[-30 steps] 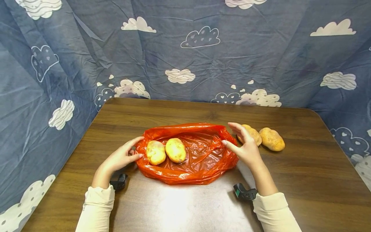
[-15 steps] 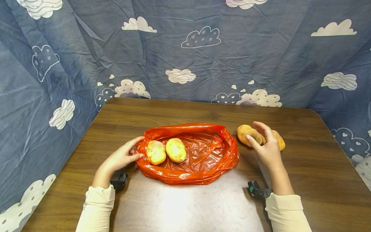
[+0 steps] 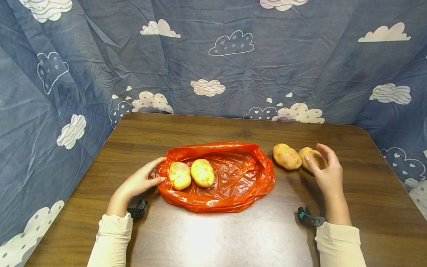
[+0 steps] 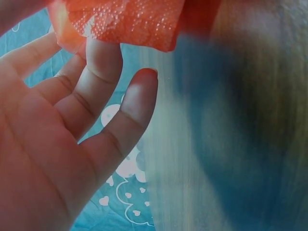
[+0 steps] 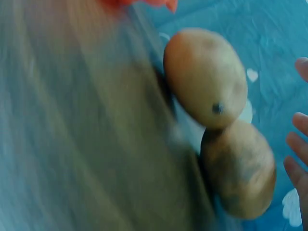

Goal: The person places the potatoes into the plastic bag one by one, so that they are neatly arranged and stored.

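An orange-red plastic bag (image 3: 240,170) lies spread on the table, its mouth facing up. Inside at its left end are a potato (image 3: 179,175) and another potato (image 3: 202,173). My left hand (image 3: 138,181) is at the bag's left edge, fingers spread; in the left wrist view its fingertips touch the plastic. On the right, my right hand (image 3: 328,172) is over a potato (image 3: 308,157), thumb and fingers apart around it and partly covering it. In the right wrist view the fingers are apart from this potato (image 5: 240,168). Another potato (image 3: 287,157) lies just left of it.
The brown wooden table (image 3: 213,128) carries everything. Behind it hangs a dark blue cloth (image 3: 233,66) with white clouds. A black wrist device (image 3: 310,217) is on the right wrist, and a similar device (image 3: 137,209) on the left.
My right hand has moved right, from the bag's right edge past the nearer potato to the rightmost one. My left hand and the bag stay in place.
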`<state>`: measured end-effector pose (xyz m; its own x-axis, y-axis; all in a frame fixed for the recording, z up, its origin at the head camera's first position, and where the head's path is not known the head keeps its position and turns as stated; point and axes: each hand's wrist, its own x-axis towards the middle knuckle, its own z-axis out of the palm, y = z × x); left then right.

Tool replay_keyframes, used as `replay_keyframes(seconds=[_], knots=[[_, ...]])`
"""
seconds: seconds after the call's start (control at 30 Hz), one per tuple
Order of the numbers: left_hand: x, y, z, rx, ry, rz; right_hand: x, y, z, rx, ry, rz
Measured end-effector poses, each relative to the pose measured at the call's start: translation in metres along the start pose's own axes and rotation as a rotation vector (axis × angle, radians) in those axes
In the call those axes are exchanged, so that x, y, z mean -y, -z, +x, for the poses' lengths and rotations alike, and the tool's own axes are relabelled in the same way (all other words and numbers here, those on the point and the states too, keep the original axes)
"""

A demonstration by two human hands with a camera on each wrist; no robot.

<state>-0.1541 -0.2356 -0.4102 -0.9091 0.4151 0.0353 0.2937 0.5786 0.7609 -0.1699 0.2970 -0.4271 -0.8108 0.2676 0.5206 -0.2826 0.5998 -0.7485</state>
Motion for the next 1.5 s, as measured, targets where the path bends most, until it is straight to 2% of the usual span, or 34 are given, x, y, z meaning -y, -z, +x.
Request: replay_keyframes(seconds=[0.27,0.4,0.6,0.73,0.9,1.2,1.5], knots=[[0.000,0.000,0.000,0.004,0.005,0.005,-0.020,0.006,-0.006,0.005,-0.165,0.038],[-0.001,0.000,0.000,0.007,0.008,-0.007,-0.026,0.007,-0.008,0.035,-0.236,0.000],[-0.001,0.000,0.000,0.008,0.003,-0.015,-0.031,0.008,-0.011,0.133,-0.288,-0.079],[0.000,0.000,0.000,0.009,0.003,-0.014,-0.033,0.009,-0.012,0.157,-0.300,-0.099],[0.000,0.001,0.000,0.010,0.002,-0.014,-0.035,0.008,-0.012,0.126,-0.299,-0.123],[-0.001,0.001,0.001,0.011,-0.001,-0.003,-0.030,0.006,-0.014,-0.015,-0.271,-0.138],[0.000,0.000,0.001,0.014,0.004,-0.021,-0.013,-0.003,-0.015,-0.153,-0.213,-0.015]])
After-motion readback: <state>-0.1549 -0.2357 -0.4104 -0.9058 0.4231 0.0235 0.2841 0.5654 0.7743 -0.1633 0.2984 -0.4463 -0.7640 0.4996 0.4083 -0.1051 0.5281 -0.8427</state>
